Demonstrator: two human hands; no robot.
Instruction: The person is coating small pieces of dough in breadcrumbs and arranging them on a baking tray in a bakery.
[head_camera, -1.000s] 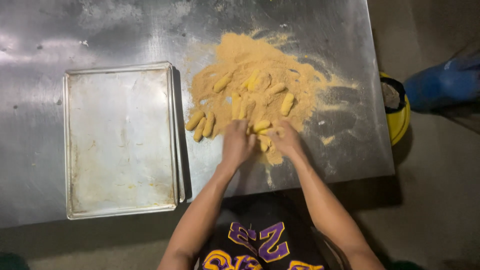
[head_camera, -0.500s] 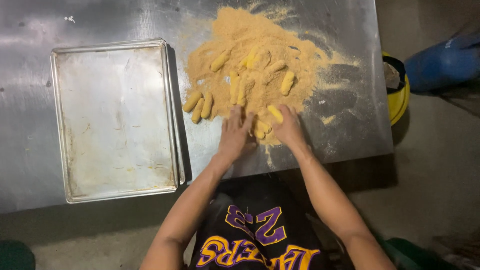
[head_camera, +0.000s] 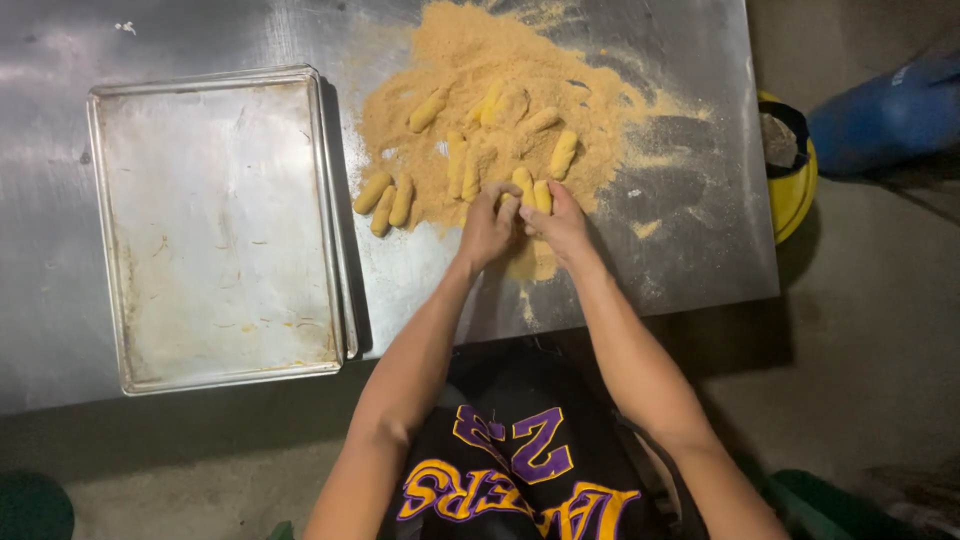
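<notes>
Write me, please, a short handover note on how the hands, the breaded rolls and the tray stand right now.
Left hand and right hand: together at the near edge of the crumb pile, fingers on two coated rolls.
Three coated rolls lie at the pile's left edge; several others rest on the crumbs.
Metal tray sits left of the pile, holding no rolls.
Done: rolls coated. Left: none on the tray yet.

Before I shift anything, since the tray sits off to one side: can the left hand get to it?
Probably yes. The left hand is on that side, and only bare table lies between it and the tray.
</notes>
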